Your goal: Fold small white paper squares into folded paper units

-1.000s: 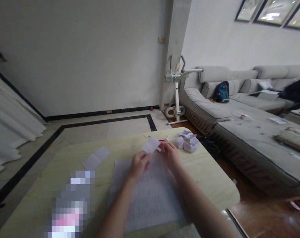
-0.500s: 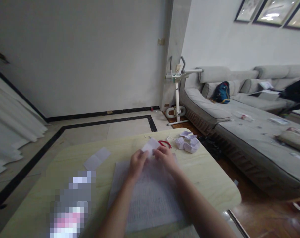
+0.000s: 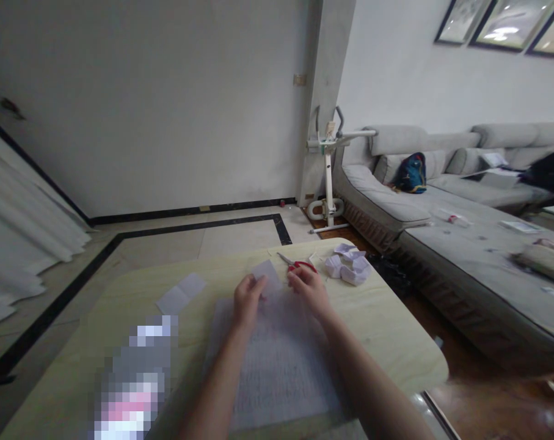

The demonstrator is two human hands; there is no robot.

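Observation:
My left hand (image 3: 248, 298) pinches a small piece of white paper (image 3: 267, 275) between thumb and fingers, above the middle of the table. My right hand (image 3: 308, 292) is apart from that paper, its fingers curled together; whether anything is in them I cannot make out. Right behind its fingertips lie red-handled scissors (image 3: 303, 266), blades pointing to the far left. Under both hands and forearms a large sheet with faint printing (image 3: 277, 373) lies flat.
On the pale wood-look table (image 3: 386, 330) folded white paper pieces (image 3: 349, 266) sit at the far right. A creased paper (image 3: 181, 293) lies left, near a pixelated patch. Beyond stand an exercise machine (image 3: 328, 171) and a grey sofa (image 3: 478, 263) with a blue backpack (image 3: 411, 173).
Both hands were together at the small paper. Now my right hand has come off it and the left has drawn the paper slightly left, so the scissors show more fully.

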